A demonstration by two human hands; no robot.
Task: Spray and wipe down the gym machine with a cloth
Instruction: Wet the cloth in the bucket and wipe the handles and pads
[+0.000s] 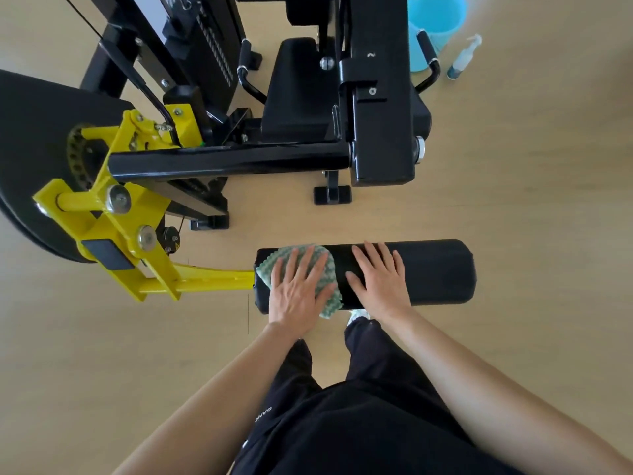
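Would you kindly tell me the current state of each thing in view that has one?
Cloth: spread on the roller pad, under the left hand.
Roller pad: horizontal, mounted on the yellow arm.
Left hand: fingers straight, pressing the cloth.
Right hand: flat on the bare pad.
Spray bottle: upright on the floor, untouched.
Blue bucket: on the floor beside the bottle.

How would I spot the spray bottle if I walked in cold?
Find the black gym machine; beyond its right side a light blue bucket sits on the wooden floor. The spray bottle is just right of the bucket: small, slim and clear, with a white trigger top.
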